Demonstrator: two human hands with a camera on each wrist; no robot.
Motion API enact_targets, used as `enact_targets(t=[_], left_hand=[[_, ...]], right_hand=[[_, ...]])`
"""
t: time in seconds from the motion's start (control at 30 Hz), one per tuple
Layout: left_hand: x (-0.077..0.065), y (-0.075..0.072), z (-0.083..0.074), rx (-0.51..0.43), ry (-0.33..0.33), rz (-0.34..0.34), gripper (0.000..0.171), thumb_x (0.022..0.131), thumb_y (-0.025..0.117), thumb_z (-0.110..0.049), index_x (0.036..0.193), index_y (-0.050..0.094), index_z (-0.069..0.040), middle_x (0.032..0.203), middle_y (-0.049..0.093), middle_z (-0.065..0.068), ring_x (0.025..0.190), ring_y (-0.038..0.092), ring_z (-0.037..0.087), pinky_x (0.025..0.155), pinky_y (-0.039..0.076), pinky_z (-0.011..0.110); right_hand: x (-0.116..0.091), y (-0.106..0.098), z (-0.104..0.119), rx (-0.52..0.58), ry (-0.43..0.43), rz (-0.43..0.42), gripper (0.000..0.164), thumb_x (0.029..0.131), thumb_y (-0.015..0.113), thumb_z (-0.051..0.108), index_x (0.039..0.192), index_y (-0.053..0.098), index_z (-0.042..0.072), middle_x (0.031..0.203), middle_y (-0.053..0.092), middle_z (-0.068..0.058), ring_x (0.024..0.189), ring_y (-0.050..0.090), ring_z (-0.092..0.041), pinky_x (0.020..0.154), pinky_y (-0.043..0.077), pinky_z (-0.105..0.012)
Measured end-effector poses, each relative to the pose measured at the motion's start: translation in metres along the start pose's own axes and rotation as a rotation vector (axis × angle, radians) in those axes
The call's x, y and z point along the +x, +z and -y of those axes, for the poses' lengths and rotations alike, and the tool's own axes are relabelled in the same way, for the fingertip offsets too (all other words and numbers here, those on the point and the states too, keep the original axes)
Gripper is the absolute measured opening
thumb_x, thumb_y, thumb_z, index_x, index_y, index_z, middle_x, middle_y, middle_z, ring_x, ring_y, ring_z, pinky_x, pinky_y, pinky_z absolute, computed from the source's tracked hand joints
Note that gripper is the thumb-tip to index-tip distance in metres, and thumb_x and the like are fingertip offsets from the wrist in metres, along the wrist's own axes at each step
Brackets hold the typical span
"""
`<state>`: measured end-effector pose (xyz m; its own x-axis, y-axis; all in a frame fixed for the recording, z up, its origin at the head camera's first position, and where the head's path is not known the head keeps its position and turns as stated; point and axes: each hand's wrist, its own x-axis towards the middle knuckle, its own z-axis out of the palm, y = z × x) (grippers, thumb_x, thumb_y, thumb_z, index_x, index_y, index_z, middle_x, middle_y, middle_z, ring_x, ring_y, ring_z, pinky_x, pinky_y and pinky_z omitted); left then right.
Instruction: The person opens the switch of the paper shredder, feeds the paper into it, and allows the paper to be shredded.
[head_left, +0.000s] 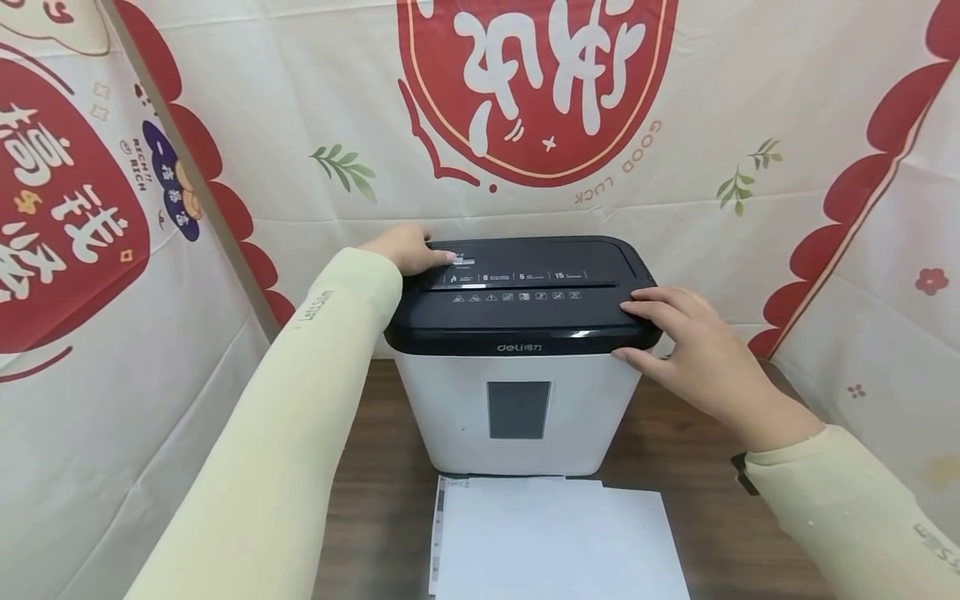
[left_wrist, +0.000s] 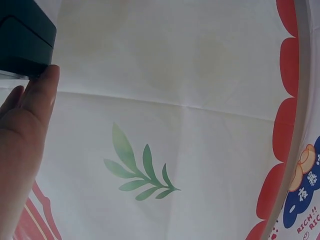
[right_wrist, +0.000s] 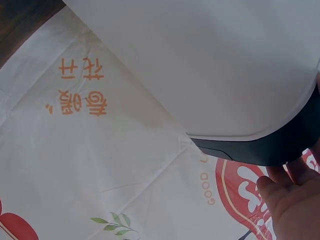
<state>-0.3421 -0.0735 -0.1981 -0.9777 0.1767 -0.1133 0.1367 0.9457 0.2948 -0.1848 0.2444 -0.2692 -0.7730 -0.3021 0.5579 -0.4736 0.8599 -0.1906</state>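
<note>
Where the middle of the head view falls, a paper shredder (head_left: 521, 368) stands upright on the wooden table (head_left: 375, 475), its black lid (head_left: 517, 313) on top of the tapering white bin (head_left: 450, 408). As a judgement, the lid looks like the heavy part, with machinery inside, and the bin like light, stiff plastic; the smooth lid may slip under dry fingers, so the best hold is under its rim at both short ends, away from the feed slot (head_left: 525, 287). The dark window (head_left: 519, 410) low on the front seems the part most easily scratched. The left hand (head_left: 405, 250) is clasped on the lid's left end, thumb lying on top and fingers over the edge; the left wrist view, at its upper left, shows fingertips at the lower rim. The right hand (head_left: 697, 350) grips the right end, fingertips on top and thumb at the front rim, with the gap between them filled by the lid's edge. At the bottom of the head view, white sheets of paper (head_left: 555, 542) lie just in front of the bin, and a printed cloth (head_left: 262, 117) hangs behind, across the top.
</note>
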Motion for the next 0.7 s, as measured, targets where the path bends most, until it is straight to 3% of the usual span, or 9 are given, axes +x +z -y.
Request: enact_targets(t=[0.37, 0.7], left_hand=[[-0.0064, -0.0038, -0.0006, 0.039, 0.001, -0.005, 0.058, 0.092, 0.059, -0.046, 0.13, 0.056, -0.003, 0.112, 0.06, 0.015, 0.103, 0.054, 0.028, 0.096, 0.044, 0.041], [-0.0076, -0.0048, -0.0059, 0.046, -0.006, -0.026, 0.054, 0.092, 0.06, -0.046, 0.122, 0.062, -0.002, 0.102, 0.062, 0.014, 0.097, 0.055, 0.027, 0.09, 0.045, 0.038]], right_hand=[[0.0045, -0.0001, -0.0003, 0.009, -0.031, 0.011, 0.055, 0.07, 0.086, 0.015, 0.119, 0.065, 0.0, 0.121, 0.056, -0.017, 0.113, 0.049, -0.037, 0.086, 0.049, -0.053], [0.0045, -0.0016, -0.0015, -0.002, -0.038, 0.009, 0.055, 0.069, 0.087, 0.015, 0.118, 0.066, -0.001, 0.12, 0.056, -0.018, 0.112, 0.047, -0.037, 0.082, 0.051, -0.053]])
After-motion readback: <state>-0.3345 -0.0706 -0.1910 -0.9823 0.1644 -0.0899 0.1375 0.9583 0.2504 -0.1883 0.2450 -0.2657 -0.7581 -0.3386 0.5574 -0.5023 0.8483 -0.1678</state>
